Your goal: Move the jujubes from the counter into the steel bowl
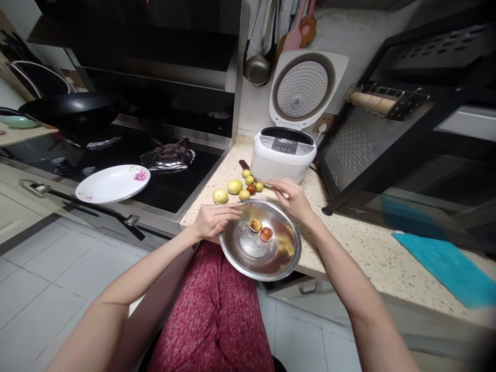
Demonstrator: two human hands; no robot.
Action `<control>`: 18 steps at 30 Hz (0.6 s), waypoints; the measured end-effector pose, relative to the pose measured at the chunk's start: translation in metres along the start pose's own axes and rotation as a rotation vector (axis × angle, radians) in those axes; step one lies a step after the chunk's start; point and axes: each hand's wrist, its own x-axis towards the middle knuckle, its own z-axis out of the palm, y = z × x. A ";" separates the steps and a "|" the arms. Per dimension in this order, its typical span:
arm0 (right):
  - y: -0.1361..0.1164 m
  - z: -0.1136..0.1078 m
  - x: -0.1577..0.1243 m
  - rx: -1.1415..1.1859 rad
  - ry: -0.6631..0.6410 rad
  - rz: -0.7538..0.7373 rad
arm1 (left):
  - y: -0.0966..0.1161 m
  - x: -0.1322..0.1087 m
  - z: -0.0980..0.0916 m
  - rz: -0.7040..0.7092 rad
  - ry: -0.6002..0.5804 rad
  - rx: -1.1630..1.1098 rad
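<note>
A round stainless steel bowl (253,263) juts past the counter's front edge above my lap. Inside it lie two jujubes, one yellow-green with brown patches (256,225) and one red-brown (266,234). My left hand (217,219) grips the bowl's upper left rim, fingers laid over it. Beyond the far rim, my right hand (291,198) has its fingers stretched leftward, near a small green jujube (259,186); I see nothing in it. Several more jujubes (234,187) lie behind the bowl, mostly yellow-green. A dark brown handle (244,164) shows behind them.
A white rice cooker (282,160) stands behind the fruit, lid raised. Left, a flowered white plate (112,184) rests at the edge of the gas stove (209,178), with a black wok (73,111) beyond. A black oven (387,134) and blue cloth (445,266) are right.
</note>
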 end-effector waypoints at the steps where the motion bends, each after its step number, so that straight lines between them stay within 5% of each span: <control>1: 0.007 0.002 -0.001 -0.035 -0.025 -0.007 | 0.000 -0.001 0.000 -0.002 -0.003 0.000; 12: 0.051 0.045 -0.008 -0.230 -0.385 0.060 | -0.002 -0.003 0.001 -0.020 -0.018 0.003; 18: 0.049 0.042 -0.008 -0.206 -0.304 0.041 | -0.001 -0.003 -0.001 -0.021 -0.020 -0.004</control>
